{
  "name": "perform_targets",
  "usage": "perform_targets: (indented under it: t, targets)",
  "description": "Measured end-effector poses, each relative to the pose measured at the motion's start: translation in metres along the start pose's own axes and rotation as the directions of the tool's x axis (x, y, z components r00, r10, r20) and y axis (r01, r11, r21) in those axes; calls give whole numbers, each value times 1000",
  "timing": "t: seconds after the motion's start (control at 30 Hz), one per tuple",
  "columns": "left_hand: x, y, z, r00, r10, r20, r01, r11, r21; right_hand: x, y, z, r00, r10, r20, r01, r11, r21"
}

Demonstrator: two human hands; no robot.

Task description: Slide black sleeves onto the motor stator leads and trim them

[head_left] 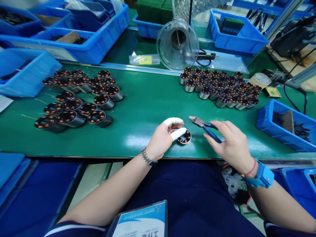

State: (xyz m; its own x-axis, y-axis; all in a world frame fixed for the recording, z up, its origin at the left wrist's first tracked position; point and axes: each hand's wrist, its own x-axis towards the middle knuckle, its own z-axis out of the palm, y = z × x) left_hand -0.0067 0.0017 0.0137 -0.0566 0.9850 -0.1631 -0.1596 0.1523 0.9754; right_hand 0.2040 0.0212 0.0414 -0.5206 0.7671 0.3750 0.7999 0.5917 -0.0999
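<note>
Close to the bench's front edge stands a small motor stator [184, 137], a metal ring with copper windings and a dark inside. My left hand [165, 135], with white finger cots on thumb and index finger, is closed at its left side; the thumb tip lies over the rim and hides part of it. Thin wire ends rise by the fingertips. In my right hand [229, 140] are blue-handled diagonal cutters [204, 126]. Their jaws point left, just above and right of the stator, apart from it. Whether the jaws touch a wire is too fine to tell.
Several stators with long wire ends [71, 118] stand at the left, and a dense group [219, 86] at the back right. A clear extraction hood [177, 46] hangs at the back. Blue bins [286, 123] flank the green bench [143, 98]. A black pen-shaped tool [206, 56] lies behind.
</note>
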Motion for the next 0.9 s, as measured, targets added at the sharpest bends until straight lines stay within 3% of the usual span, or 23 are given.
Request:
perform_targets:
  t: [0.17,0.4,0.9]
  targets:
    - [-10,0,-10,999,-35,-40,35,999,6,-5,14,-2,997,70,21,-67,991,-120]
    - [-6,-2,-9,1000,-7,-21,7,1000,12,-9,-7,2,997,-51,64,49,998,29]
    - [-6,-1,-7,1000,-21,-16,21,1000,-7,-4,-17,6,993,-60,104,55,997,50]
